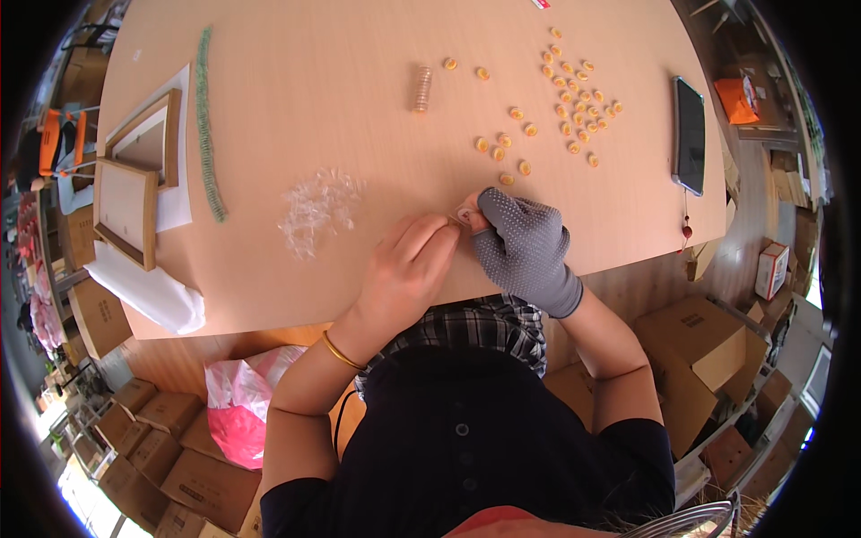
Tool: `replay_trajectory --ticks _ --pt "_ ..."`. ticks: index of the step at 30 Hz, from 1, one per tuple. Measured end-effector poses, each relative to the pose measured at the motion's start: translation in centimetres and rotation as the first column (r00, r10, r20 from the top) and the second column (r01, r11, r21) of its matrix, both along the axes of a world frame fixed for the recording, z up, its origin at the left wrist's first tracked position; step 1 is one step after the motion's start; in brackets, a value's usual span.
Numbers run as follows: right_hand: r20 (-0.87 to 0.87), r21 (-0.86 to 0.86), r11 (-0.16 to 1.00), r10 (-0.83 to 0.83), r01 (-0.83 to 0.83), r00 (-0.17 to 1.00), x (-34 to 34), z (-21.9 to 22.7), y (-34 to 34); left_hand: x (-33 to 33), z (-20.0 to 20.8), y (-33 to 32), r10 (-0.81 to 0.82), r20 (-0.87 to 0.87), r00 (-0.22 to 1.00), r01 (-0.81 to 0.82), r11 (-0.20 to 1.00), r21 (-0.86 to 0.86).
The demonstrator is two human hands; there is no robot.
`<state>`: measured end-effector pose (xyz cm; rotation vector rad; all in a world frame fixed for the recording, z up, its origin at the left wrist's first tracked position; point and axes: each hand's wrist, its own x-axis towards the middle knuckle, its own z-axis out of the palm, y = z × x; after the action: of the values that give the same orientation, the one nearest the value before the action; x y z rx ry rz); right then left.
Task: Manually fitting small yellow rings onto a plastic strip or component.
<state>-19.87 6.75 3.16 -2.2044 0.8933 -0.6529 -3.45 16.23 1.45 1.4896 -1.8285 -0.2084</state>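
Observation:
My right hand [525, 238], in a grey dotted glove with bare fingertips showing, pinches a small round whitish piece [464, 214] near the table's front edge. My left hand [404, 264], bare and with a gold bangle at the wrist, closes its fingertips right beside that piece; what they grip is too small to tell. Left of my hands lies a loose pile of clear plastic bits [318, 208]. Beyond them, several small orange-yellow round pieces [525, 167] are scattered, with a denser group further right. A short stack of clear pinkish rings [421, 89] is near the middle.
Along the left run a long green strip [205, 125] and wooden picture frames [126, 211] on white sheets. A dark phone [689, 134] with a beaded strap lies at the table's right edge. Cardboard boxes [691, 332] and a pink-white plastic bag [238, 408] are below the table.

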Motion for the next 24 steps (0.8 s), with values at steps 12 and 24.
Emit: replay_trajectory --ticks 12,24 --pt "0.005 -0.004 1.0 0.014 -0.014 1.0 0.09 0.03 -0.01 -0.12 -0.04 0.19 0.016 -0.018 1.0 -0.015 0.999 0.042" --pt "-0.041 -0.049 0.995 0.08 -0.082 0.996 0.01 0.61 -0.36 -0.03 0.05 0.14 -0.005 -0.018 1.0 0.006 0.999 0.046"
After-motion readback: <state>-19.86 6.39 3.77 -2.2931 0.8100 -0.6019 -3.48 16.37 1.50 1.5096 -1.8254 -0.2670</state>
